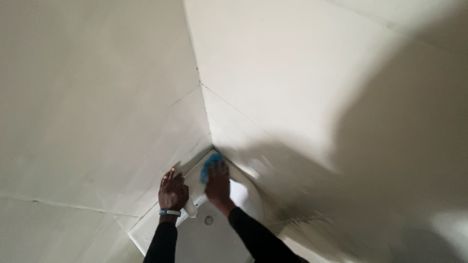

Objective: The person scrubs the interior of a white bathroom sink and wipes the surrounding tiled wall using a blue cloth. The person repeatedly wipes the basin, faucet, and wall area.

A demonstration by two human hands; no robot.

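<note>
Pale tiled walls meet at a corner above the white shower tray with its round drain. At left, my left hand presses open against the wall. At right, my right hand grips a blue cleaning cloth in the corner; how much is wiped I cannot tell.

the far corner was tight: the left wall and the right wall met there and closed off the white tray on both sides. the left hand and the right hand with its blue cloth filled that corner. open room lay only on the near tray floor, around the drain.
</note>
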